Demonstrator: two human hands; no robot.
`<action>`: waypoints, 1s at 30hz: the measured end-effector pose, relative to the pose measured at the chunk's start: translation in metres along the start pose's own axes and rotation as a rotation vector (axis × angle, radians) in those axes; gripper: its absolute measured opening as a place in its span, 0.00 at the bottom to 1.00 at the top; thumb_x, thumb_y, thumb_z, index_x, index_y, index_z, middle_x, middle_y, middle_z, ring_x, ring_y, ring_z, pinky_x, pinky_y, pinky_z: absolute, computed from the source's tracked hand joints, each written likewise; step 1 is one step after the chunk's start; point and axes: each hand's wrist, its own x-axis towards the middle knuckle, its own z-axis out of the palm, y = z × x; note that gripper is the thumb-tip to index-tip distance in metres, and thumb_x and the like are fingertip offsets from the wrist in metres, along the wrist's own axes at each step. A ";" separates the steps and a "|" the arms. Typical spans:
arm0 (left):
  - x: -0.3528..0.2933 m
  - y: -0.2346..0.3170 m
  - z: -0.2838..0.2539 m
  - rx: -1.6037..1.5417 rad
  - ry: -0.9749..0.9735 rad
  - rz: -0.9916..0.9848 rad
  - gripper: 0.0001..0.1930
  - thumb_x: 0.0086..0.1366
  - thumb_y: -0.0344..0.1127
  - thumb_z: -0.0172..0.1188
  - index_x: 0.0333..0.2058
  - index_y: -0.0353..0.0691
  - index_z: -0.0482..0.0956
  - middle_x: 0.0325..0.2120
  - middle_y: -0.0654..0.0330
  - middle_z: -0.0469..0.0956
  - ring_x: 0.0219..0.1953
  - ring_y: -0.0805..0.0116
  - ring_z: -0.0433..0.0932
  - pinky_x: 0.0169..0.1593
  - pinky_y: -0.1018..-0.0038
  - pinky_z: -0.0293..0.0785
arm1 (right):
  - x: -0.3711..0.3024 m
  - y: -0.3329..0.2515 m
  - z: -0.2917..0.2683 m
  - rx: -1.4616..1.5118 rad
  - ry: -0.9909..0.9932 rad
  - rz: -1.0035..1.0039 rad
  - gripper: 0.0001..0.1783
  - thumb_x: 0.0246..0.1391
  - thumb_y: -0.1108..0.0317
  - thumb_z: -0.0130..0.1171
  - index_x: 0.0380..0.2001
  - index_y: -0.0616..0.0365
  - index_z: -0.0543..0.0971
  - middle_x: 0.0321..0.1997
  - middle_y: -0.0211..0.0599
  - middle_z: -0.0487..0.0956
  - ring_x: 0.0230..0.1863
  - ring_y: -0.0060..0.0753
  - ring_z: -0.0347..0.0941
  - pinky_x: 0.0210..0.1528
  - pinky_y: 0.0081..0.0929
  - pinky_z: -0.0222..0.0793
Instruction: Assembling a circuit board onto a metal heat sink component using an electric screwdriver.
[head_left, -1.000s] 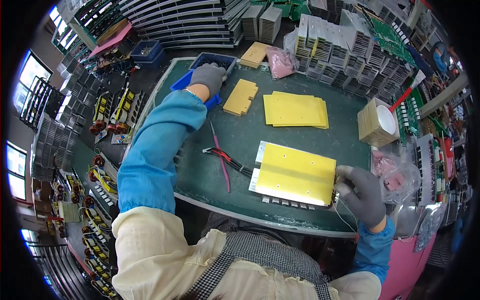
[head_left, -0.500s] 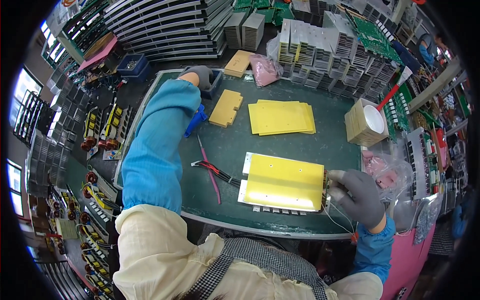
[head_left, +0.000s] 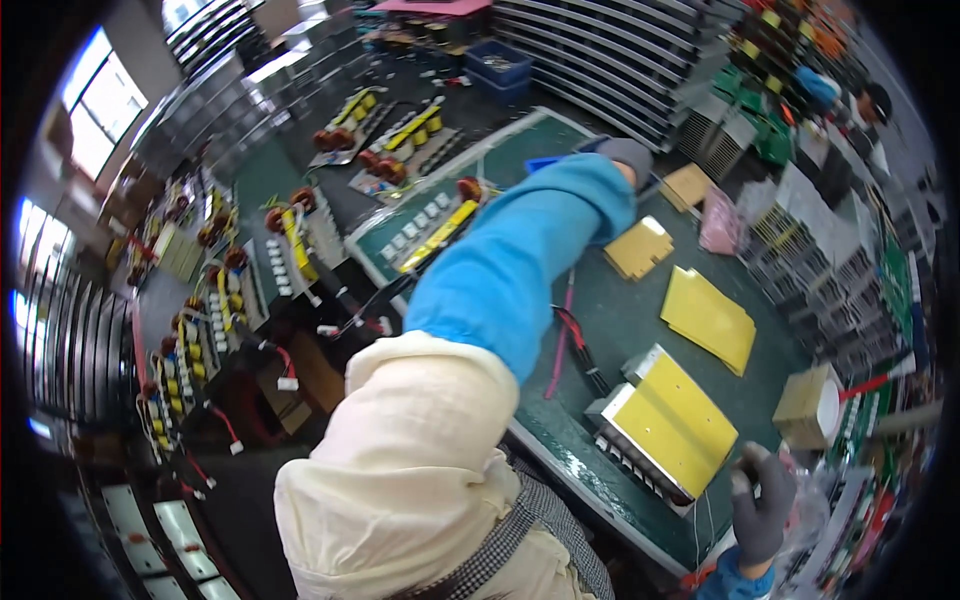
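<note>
My left hand (head_left: 628, 155), in a grey glove, reaches to the far edge of the green-topped table (head_left: 540, 440); its fingers are hidden. A bright blue thing (head_left: 545, 163) shows beside it, partly behind my blue sleeve. My right hand (head_left: 762, 505), also gloved, hovers by the right end of a metal-cased unit topped with a yellow sheet (head_left: 675, 425). Its fingers are bent and apart, with nothing seen in them. Red and black wires (head_left: 580, 345) come off the unit's far left side. A slender pink tool (head_left: 561, 350) lies left of them.
Yellow sheets (head_left: 708, 318) and tan notched boards (head_left: 638, 248) lie beyond the unit. A box with a white round container (head_left: 810, 408) stands at right. Finned metal parts (head_left: 815, 255) are stacked behind. Circuit assemblies with yellow parts (head_left: 295, 250) and blue bins (head_left: 498, 70) occupy the left.
The view has swung left and tilted, showing more of the left-hand assemblies. My right hand has come off the unit's end. My left hand stays at the table's far side.
</note>
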 end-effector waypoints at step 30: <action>-0.301 0.105 -0.125 -1.678 -0.926 0.335 0.13 0.71 0.35 0.54 0.47 0.32 0.76 0.29 0.66 0.74 0.19 0.86 0.60 0.21 0.89 0.55 | 0.037 -0.059 0.036 0.150 0.326 -0.199 0.25 0.55 0.77 0.58 0.57 0.56 0.72 0.37 0.36 0.81 0.35 0.29 0.78 0.38 0.25 0.74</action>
